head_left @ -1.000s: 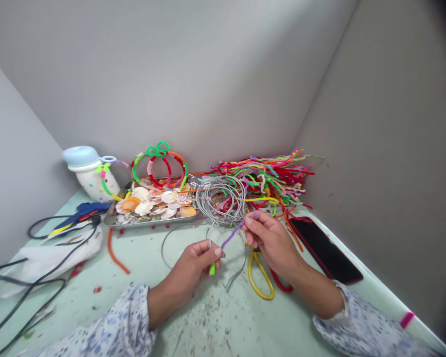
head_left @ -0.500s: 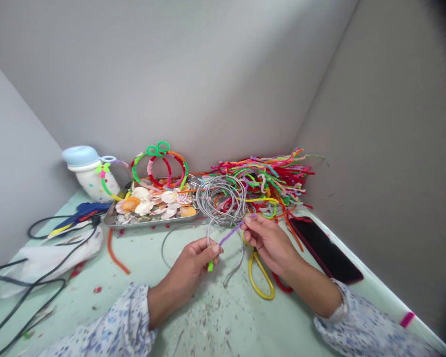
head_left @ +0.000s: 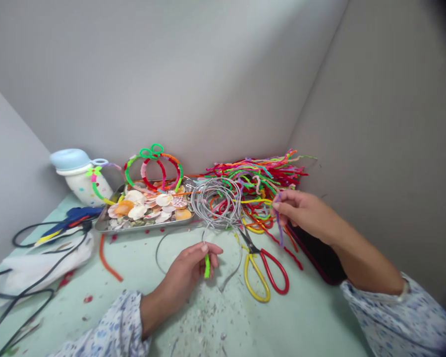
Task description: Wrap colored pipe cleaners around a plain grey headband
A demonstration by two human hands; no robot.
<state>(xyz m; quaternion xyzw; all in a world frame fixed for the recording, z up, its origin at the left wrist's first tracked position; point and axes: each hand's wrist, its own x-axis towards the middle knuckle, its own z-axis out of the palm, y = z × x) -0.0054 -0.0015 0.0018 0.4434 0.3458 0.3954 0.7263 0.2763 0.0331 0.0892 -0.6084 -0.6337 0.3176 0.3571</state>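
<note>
My left hand (head_left: 193, 265) pinches the end of a grey wire, where a short bright green pipe cleaner (head_left: 207, 266) is wrapped and sticks out below the thumb. That wire runs up to a loose grey wire coil (head_left: 217, 203). In my right hand (head_left: 301, 210) a purple pipe cleaner (head_left: 280, 228) hangs down from between thumb and fingertips. It is apart from the wire. Scissors (head_left: 258, 263) with one yellow and one red handle lie on the table between my hands, blades slightly parted.
Behind the coil lies a heap of coloured pipe cleaners (head_left: 260, 171). A metal tray of shells (head_left: 141, 229) bears pipe-cleaner rings (head_left: 163, 171). Left of it stand a white bottle (head_left: 87, 186), blue-handled pliers (head_left: 74, 218) and black cables (head_left: 29, 285). A phone (head_left: 319, 258) lies under my right forearm.
My right hand has moved right and up, drawing the purple pipe cleaner away from my left hand. The scissors are uncovered now. My left hand keeps its pinch.
</note>
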